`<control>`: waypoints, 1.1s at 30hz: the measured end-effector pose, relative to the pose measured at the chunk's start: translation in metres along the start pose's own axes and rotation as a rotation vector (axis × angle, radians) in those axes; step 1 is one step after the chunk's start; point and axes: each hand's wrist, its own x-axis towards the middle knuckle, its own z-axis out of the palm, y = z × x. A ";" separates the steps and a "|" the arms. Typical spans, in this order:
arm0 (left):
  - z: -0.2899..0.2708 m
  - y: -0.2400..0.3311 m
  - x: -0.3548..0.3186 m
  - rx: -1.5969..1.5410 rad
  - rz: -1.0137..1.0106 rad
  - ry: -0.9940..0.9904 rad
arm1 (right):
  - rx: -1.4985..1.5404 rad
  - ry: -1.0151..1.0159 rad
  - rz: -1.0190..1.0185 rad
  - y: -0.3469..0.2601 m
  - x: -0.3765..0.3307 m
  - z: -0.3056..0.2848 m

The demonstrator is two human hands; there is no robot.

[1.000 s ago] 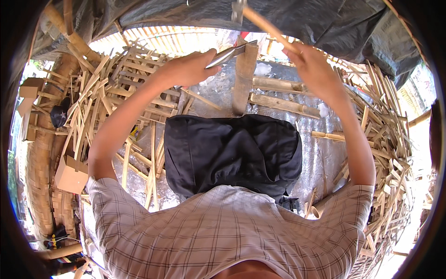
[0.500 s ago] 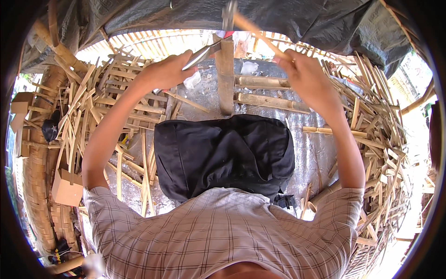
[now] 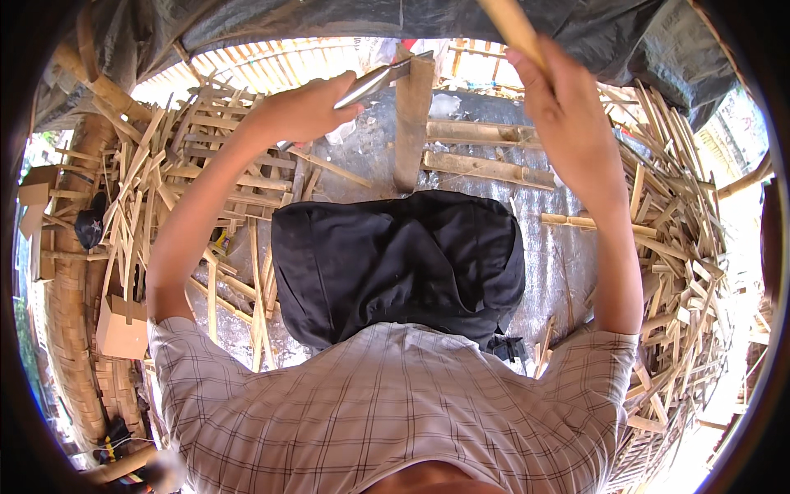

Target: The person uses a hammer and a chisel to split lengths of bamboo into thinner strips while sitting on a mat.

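My left hand point(image 3: 304, 111) is closed around a knife point(image 3: 366, 86) with a shiny metal handle part. Its dark blade reaches right and lies across the top end of an upright bamboo piece point(image 3: 411, 132). My right hand point(image 3: 568, 119) grips a hammer point(image 3: 517, 29) by its pale wooden handle, raised to the right of the bamboo. The hammer's head is out of the picture now; it showed as metal half a second ago. Below the bamboo's lower end, black cloth point(image 3: 395, 263) covers my lap.
Two split bamboo lengths point(image 3: 490, 170) lie right of the upright piece. Heaps of bamboo strips stand at the left point(image 3: 218, 156) and right point(image 3: 683, 272). A cardboard box point(image 3: 123, 327) sits at the left. Black sheeting point(image 3: 329, 18) hangs across the far side.
My right hand has lifted the hammer up and to the right, so its head has left the picture. The knife and left hand have shifted slightly right with the bamboo's top.
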 end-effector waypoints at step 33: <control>0.007 0.029 0.001 0.019 0.015 0.013 | -0.204 -0.252 0.055 0.055 -0.048 0.033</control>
